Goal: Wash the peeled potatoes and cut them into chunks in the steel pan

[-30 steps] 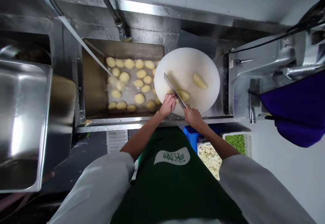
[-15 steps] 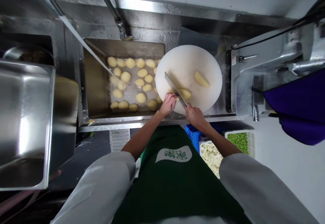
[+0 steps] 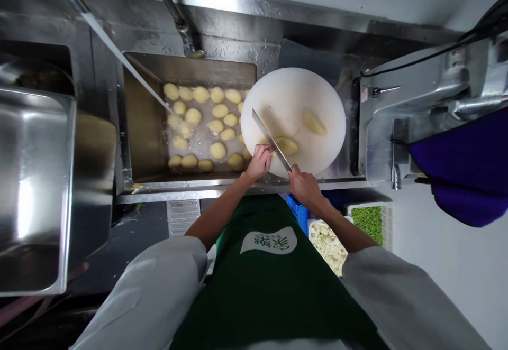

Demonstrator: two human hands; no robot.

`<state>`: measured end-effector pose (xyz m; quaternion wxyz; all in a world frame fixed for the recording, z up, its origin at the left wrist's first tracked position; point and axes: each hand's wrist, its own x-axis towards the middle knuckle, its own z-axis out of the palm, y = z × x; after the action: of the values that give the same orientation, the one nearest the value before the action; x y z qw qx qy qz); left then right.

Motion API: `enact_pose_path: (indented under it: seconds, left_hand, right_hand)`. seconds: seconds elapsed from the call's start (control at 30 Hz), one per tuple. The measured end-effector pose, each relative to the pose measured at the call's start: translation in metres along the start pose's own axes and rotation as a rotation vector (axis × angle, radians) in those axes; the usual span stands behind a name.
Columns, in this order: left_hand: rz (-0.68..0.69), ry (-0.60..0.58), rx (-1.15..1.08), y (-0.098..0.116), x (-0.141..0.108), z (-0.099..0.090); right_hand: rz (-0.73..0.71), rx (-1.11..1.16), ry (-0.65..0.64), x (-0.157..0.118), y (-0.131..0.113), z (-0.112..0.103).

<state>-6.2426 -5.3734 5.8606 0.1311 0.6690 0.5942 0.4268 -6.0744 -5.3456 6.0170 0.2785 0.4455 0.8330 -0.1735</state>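
My right hand (image 3: 305, 186) grips the handle of a kitchen knife (image 3: 270, 137), its blade slanting up and left over the round white cutting board (image 3: 299, 93). Close by the blade's left side, my left hand (image 3: 259, 160) presses bent fingers on a peeled potato, most of which the fingers and blade hide. Touching the blade's right side is a potato piece (image 3: 287, 146). A larger potato wedge (image 3: 313, 122) lies apart, farther right on the board.
Several peeled potatoes (image 3: 217, 150) lie in the sink (image 3: 145, 154), with water running from a white hose (image 3: 123, 59). A steel pan (image 3: 35, 181) stands at left. Below the counter on the right are crates of pale slices (image 3: 327, 244) and chopped greens (image 3: 367, 223).
The view has shifted slightly. Both hands and the knife hold nearly the same place on the board, with the blade close to the potato in both frames.
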Motion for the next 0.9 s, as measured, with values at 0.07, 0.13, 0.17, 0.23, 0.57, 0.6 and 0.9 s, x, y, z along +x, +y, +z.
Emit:
enact_pose_path:
  seconds: [0.07, 0.13, 0.17, 0.23, 0.57, 0.6, 0.9]
  left_hand:
    - [-0.011, -0.003, -0.01, 0.0, -0.001, 0.0]
    - [-0.029, 0.001, -0.005, 0.0, -0.002, 0.0]
    - [-0.034, 0.007, -0.001, 0.0, -0.003, 0.0]
    - [-0.027, 0.018, 0.006, -0.001, -0.004, 0.0]
    - [-0.029, 0.018, 0.004, -0.002, -0.006, 0.0]
    - [-0.023, 0.023, 0.015, -0.002, -0.006, 0.0]
    - [0.025, 0.078, 0.05, -0.001, -0.008, -0.002]
  right_hand:
    - [0.008, 0.017, -0.024, 0.002, -0.002, 0.001]
    - [0.005, 0.026, -0.031, 0.005, -0.002, 0.002]
    - [0.002, 0.027, -0.021, 0.005, -0.002, 0.002]
    - [-0.006, 0.024, 0.001, 0.002, -0.001, 0.002]
    - [0.002, 0.033, -0.025, 0.0, -0.002, 0.006]
    - [-0.007, 0.037, -0.015, -0.002, -0.001, 0.006]
    - [-0.004, 0.06, -0.004, 0.01, -0.001, 0.017]
